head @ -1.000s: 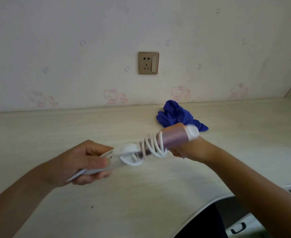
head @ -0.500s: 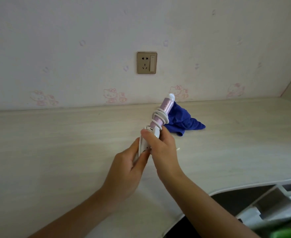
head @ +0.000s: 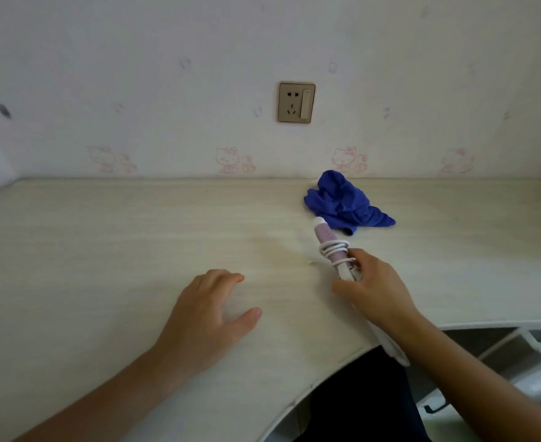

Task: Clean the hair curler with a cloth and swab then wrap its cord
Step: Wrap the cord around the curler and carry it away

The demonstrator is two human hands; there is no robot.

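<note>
The hair curler (head: 326,236) lies on the pale desk (head: 135,237), its pink barrel pointing away from me and its white cord (head: 333,248) coiled round the barrel. My right hand (head: 372,287) curls round the curler's white handle end, hiding most of it. A crumpled blue cloth (head: 345,204) sits just beyond the barrel tip, near the wall. My left hand (head: 210,311) rests flat on the desk to the left, fingers spread and holding nothing. A small white scrap (head: 310,261) lies on the desk left of the curler; I cannot tell if it is the swab.
A wall socket (head: 296,102) sits above the desk's back edge. The desk's front edge curves in at the lower right, with white drawers (head: 517,352) below it. A white object (head: 393,352) shows under my right forearm.
The curler went from upright in both hands to lying on the desk. My left hand let go and moved left onto the desk surface.
</note>
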